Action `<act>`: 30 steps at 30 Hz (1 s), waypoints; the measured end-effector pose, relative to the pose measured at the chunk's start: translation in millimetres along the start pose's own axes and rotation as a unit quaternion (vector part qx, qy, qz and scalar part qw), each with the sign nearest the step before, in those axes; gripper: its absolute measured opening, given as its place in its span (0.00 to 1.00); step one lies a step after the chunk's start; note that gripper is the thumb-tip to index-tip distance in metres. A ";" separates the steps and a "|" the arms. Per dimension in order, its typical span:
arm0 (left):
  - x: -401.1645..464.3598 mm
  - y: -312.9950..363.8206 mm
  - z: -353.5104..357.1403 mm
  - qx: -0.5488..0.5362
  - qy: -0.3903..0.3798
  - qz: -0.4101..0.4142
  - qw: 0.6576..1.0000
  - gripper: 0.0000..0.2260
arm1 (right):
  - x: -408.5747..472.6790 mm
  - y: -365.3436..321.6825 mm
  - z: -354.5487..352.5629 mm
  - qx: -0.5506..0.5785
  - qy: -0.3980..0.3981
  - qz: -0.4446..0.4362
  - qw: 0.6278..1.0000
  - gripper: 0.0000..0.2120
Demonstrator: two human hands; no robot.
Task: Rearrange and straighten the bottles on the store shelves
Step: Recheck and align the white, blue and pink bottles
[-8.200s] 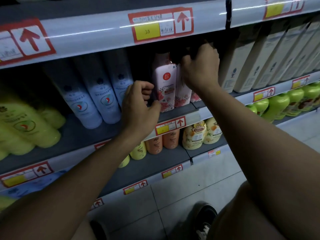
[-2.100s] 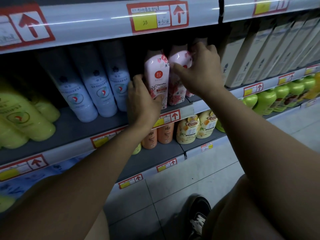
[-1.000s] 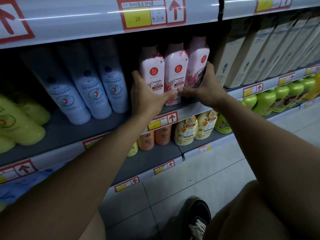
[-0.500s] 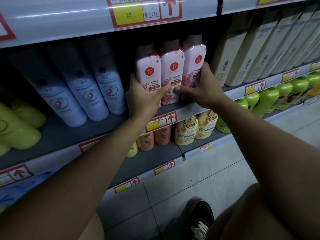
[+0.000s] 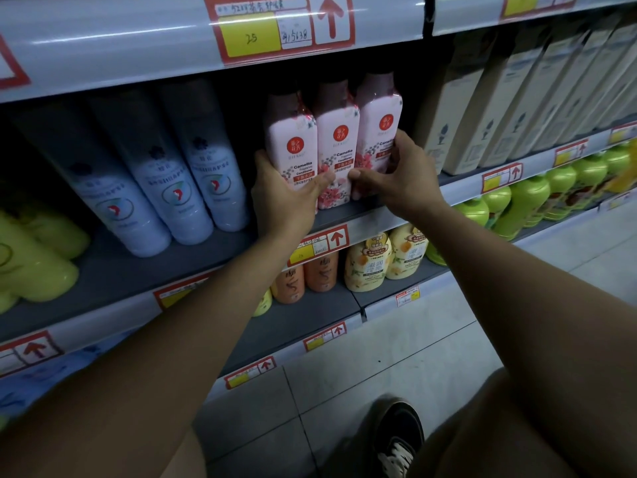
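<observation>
— What's in the shot?

— A person at a store shelf [image 5: 344, 215], both arms out, bracketing 3 pink bottles that stand upright in a tight row, touching side to side, under a price tag [image 5: 281, 27] marked 25.

— How are the hands set?

— The left hand [image 5: 282, 198] wraps the outer side of the left pink bottle [image 5: 291, 132], fingers curled behind it, thumb across the front reaching the middle pink bottle [image 5: 337, 143]. The right hand [image 5: 401, 177] cups the outer side of the right pink bottle [image 5: 379, 115], fingers curled against its label, thumb pointing inward along the base. The 2 thumbs nearly meet in front of the middle bottle. So both hands are closed around the row, gripping it from either end.

— And around the grip?

— Just outside the left hand stand 3 pale blue bottles [image 5: 165, 174], leaning in the wide-angle view; further that way lie yellow bottles [image 5: 31, 260]. Outside the right hand is a run of beige boxes [image 5: 482, 108]. Below the grip, one shelf down, sit orange bottles [image 5: 320, 270] and cream bottles [image 5: 368, 263], with green bottles [image 5: 537, 198] off past the right forearm. Beneath it all, grey floor tiles [image 5: 344, 391] and a dark shoe [image 5: 400, 436].
</observation>
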State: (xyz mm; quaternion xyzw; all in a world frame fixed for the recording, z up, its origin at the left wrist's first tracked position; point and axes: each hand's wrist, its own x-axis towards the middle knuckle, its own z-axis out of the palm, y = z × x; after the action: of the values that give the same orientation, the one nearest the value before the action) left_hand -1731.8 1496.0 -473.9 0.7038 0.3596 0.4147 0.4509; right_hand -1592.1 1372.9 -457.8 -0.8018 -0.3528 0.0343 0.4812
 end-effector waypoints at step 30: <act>-32.7 -9.9 -46.0 0.129 -0.086 0.079 0.985 0.38 | -30.2 -21.7 -5.6 -0.163 -0.060 0.070 0.982 0.23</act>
State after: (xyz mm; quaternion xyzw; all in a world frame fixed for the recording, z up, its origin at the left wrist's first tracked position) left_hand -1787.9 1486.0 -480.2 0.8153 0.3136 0.3373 0.3510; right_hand -1624.1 1356.8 -446.1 -0.8887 -0.3251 0.0578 0.3180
